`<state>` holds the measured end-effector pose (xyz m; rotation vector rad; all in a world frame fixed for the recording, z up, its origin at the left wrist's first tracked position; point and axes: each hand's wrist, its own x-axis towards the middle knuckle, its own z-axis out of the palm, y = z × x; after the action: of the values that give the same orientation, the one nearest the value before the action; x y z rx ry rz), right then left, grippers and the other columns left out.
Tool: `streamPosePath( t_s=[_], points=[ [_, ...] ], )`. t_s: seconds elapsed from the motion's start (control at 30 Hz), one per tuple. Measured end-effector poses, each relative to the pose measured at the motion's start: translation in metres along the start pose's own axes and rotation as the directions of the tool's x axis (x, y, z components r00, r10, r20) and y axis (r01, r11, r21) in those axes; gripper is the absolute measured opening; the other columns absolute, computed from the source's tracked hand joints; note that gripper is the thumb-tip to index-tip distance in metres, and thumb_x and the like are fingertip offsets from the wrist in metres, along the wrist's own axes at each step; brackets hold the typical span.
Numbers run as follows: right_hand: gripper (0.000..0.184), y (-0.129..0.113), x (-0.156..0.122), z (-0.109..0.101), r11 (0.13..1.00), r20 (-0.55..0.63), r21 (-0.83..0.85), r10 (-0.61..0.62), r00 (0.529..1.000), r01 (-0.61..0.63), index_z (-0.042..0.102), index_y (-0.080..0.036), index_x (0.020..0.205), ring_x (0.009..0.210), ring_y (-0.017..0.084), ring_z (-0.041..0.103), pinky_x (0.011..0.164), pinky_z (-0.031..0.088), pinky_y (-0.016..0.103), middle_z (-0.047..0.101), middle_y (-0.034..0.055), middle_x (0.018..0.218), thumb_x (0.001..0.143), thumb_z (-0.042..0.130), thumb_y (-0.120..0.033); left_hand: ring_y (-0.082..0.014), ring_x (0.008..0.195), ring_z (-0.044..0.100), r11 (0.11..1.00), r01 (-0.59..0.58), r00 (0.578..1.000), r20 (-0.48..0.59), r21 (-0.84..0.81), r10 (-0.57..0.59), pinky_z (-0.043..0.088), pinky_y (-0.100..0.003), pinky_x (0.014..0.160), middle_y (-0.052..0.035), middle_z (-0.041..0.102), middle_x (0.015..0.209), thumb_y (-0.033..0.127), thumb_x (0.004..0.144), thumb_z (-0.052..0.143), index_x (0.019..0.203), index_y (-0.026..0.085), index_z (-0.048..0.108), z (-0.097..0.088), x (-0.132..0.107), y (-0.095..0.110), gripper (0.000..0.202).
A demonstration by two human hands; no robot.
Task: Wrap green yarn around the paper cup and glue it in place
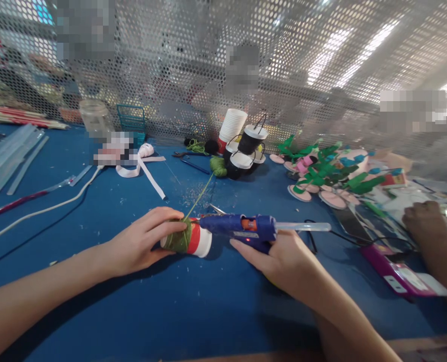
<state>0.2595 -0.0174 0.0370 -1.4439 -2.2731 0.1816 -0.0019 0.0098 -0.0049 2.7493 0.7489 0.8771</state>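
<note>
My left hand [150, 239] grips a small red and white paper cup [200, 241] lying on its side, partly wrapped in green yarn. My right hand [283, 256] is closed round the handle of a blue hot glue gun [229, 225], with a clear glue stick [304, 227] jutting from its back. The gun's nozzle points left at the edge of the yarn wrap, close to my left fingertips; I cannot tell if it touches. A strand of yarn runs taut from the cup back to a green yarn ball [218, 166]. Scissor-like metal tips show behind the gun.
Black-wrapped cups [242, 163] and a stack of white cups [234, 125] stand at the back. Green craft plants [321, 176] on pink discs lie right. A purple power strip [396, 271] and another person's hand [427, 223] are at far right. White ribbon [151, 176] and glue sticks [10, 158] lie left.
</note>
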Motion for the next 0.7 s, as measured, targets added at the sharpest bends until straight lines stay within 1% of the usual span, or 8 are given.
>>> streamPosePath(
  t_s=[0.07, 0.13, 0.27, 0.3, 0.4, 0.5, 0.6, 0.7],
  points=[
    [0.026, 0.0022, -0.0013, -0.0031, 0.994, 0.024, -0.059, -0.086, 0.996, 0.087, 0.069, -0.019, 0.078, 0.046, 0.017, 0.055, 0.047, 0.044, 0.027, 0.061, 0.0041, 0.053, 0.077, 0.047, -0.033, -0.0213, 0.107, 0.046, 1.000, -0.004, 1.000, 0.002, 0.004, 0.004, 0.045, -0.039, 0.089, -0.0134, 0.048, 0.114, 0.018, 0.081, 0.053, 0.114, 0.015, 0.042, -0.0002, 0.0003, -0.0002, 0.034],
    [0.028, 0.0029, -0.0022, -0.0056, 0.991, 0.045, -0.075, -0.108, 0.993, 0.111, 0.070, -0.020, 0.081, 0.044, 0.018, 0.055, 0.045, 0.043, 0.029, 0.060, 0.0041, 0.051, 0.077, 0.046, -0.034, -0.0217, 0.107, 0.046, 1.000, -0.003, 1.000, 0.004, 0.005, 0.003, 0.045, -0.040, 0.089, -0.0133, 0.048, 0.114, 0.018, 0.081, 0.053, 0.114, 0.016, 0.041, -0.0008, 0.0008, 0.0002, 0.035],
    [0.027, 0.0005, -0.0006, -0.0020, 0.998, 0.015, -0.017, 0.054, 0.998, -0.054, 0.067, -0.017, 0.079, 0.053, 0.019, 0.059, 0.050, 0.047, 0.029, 0.064, 0.0048, 0.061, 0.076, 0.051, -0.039, -0.0219, 0.107, 0.047, 0.999, -0.021, 1.000, 0.002, 0.028, 0.021, 0.045, -0.039, 0.088, -0.0139, 0.048, 0.113, 0.017, 0.082, 0.052, 0.114, 0.016, 0.041, -0.0023, 0.0021, 0.0020, 0.033],
    [0.026, -0.0001, -0.0002, -0.0003, 0.997, 0.018, -0.009, 0.070, 0.997, -0.070, 0.066, -0.017, 0.077, 0.053, 0.018, 0.059, 0.051, 0.047, 0.028, 0.065, 0.0042, 0.061, 0.076, 0.052, -0.039, -0.0217, 0.106, 0.047, 0.999, -0.025, 1.000, 0.003, 0.033, 0.025, 0.046, -0.039, 0.088, -0.0140, 0.049, 0.113, 0.017, 0.082, 0.051, 0.113, 0.016, 0.041, -0.0024, 0.0022, 0.0022, 0.033],
    [0.024, -0.0015, -0.0012, 0.0010, 0.999, 0.024, -0.036, 0.035, 0.999, -0.034, 0.066, -0.018, 0.078, 0.050, 0.017, 0.058, 0.049, 0.046, 0.028, 0.064, 0.0037, 0.058, 0.077, 0.051, -0.036, -0.0214, 0.106, 0.047, 0.999, -0.025, 1.000, 0.010, 0.035, 0.025, 0.046, -0.039, 0.088, -0.0138, 0.048, 0.114, 0.017, 0.082, 0.051, 0.113, 0.016, 0.042, -0.0021, 0.0016, 0.0014, 0.033],
    [0.023, -0.0019, -0.0045, -0.0027, 0.998, 0.013, -0.064, -0.021, 1.000, 0.022, 0.068, -0.020, 0.079, 0.053, 0.019, 0.059, 0.052, 0.046, 0.029, 0.064, 0.0047, 0.059, 0.076, 0.050, -0.034, -0.0217, 0.108, 0.046, 1.000, -0.002, 1.000, 0.012, 0.011, 0.002, 0.044, -0.039, 0.090, -0.0138, 0.048, 0.114, 0.017, 0.081, 0.052, 0.114, 0.015, 0.042, -0.0012, 0.0005, -0.0002, 0.034],
    [0.025, -0.0001, -0.0065, -0.0033, 0.995, -0.003, -0.091, -0.033, 0.999, 0.032, 0.069, -0.018, 0.080, 0.054, 0.020, 0.059, 0.051, 0.046, 0.029, 0.064, 0.0063, 0.058, 0.077, 0.050, -0.034, -0.0216, 0.109, 0.045, 1.000, 0.010, 1.000, 0.008, 0.000, -0.010, 0.044, -0.038, 0.090, -0.0137, 0.047, 0.115, 0.017, 0.081, 0.053, 0.113, 0.015, 0.042, -0.0010, 0.0003, -0.0004, 0.034],
    [0.026, 0.0026, -0.0069, -0.0005, 0.976, 0.003, -0.162, -0.147, 0.989, 0.145, 0.070, -0.019, 0.082, 0.056, 0.020, 0.060, 0.052, 0.045, 0.030, 0.066, 0.0076, 0.065, 0.080, 0.045, -0.027, -0.0211, 0.108, 0.045, 1.000, -0.001, 1.000, 0.008, 0.010, 0.001, 0.044, -0.038, 0.090, -0.0136, 0.047, 0.114, 0.017, 0.082, 0.051, 0.113, 0.015, 0.042, -0.0017, 0.0010, 0.0004, 0.032]
  ],
)
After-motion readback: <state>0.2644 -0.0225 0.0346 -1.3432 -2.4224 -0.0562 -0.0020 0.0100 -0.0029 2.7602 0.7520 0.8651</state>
